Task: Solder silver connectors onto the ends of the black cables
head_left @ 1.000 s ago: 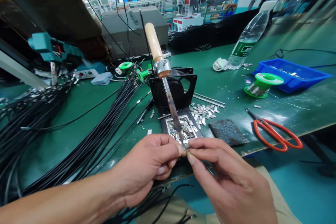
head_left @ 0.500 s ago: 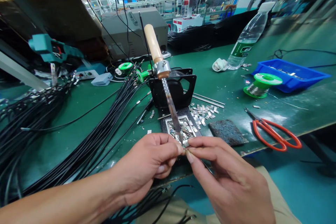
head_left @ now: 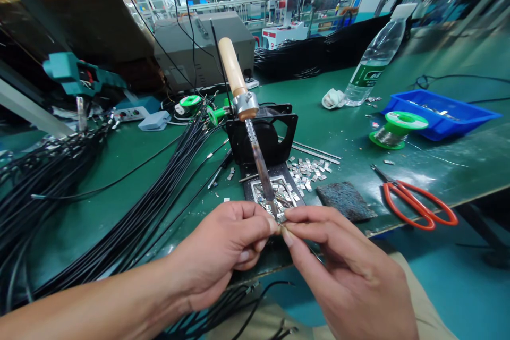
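Observation:
A wooden-handled soldering iron (head_left: pixel 261 162) leans downward over the metal tray (head_left: pixel 294 189) of small silver pieces, its tip close to my fingertips. My left hand (head_left: pixel 235 239) is pinched at the tip, with thumb and index finger pressed together on something too small to name. Touching it from the right, my right hand (head_left: pixel 342 260) is also pinched, and a thin strand runs below its fingers. What lies between the fingertips is mostly hidden. Behind the tray stands a black fan frame (head_left: pixel 258 141).
Black cables (head_left: pixel 159 202) spread over the left side. Scattered metal clips (head_left: pixel 308 172), a dark sponge (head_left: pixel 346 201), red-handled scissors (head_left: pixel 418 204), a solder spool (head_left: pixel 394 130), a blue tray (head_left: pixel 442 114) and a bottle (head_left: pixel 370 64) lie or stand rightward.

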`<state>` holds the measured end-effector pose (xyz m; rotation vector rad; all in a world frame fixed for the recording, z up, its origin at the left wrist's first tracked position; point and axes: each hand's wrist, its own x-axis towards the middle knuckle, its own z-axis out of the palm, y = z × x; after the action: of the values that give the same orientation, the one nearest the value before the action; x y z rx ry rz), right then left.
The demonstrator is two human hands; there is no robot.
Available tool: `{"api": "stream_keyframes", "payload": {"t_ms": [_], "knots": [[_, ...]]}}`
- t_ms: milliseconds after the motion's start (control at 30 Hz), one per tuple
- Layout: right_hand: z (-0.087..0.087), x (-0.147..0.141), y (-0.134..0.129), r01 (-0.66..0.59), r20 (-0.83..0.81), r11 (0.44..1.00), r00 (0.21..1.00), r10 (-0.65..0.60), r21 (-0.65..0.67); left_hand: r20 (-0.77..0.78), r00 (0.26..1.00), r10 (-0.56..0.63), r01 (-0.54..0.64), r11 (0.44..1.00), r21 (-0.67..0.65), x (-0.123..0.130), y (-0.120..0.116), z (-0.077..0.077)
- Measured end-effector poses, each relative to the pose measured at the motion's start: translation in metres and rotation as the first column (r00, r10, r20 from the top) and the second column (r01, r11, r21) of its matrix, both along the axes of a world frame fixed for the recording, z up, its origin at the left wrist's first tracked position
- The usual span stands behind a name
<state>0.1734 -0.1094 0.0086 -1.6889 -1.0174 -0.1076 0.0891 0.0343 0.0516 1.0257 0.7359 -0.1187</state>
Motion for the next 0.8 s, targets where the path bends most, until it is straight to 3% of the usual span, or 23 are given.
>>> {"api": "stream_keyframes", "payload": {"t_ms": [800], "knots": [[-0.0014, 0.0001, -0.0044, -0.016, -0.041, 1.000, 0.999, 0.015, -0.008, -0.016, 0.999, -0.031, 0.031, 0.999, -0.009, 0.0002, 0.0004, -0.0031]]}}
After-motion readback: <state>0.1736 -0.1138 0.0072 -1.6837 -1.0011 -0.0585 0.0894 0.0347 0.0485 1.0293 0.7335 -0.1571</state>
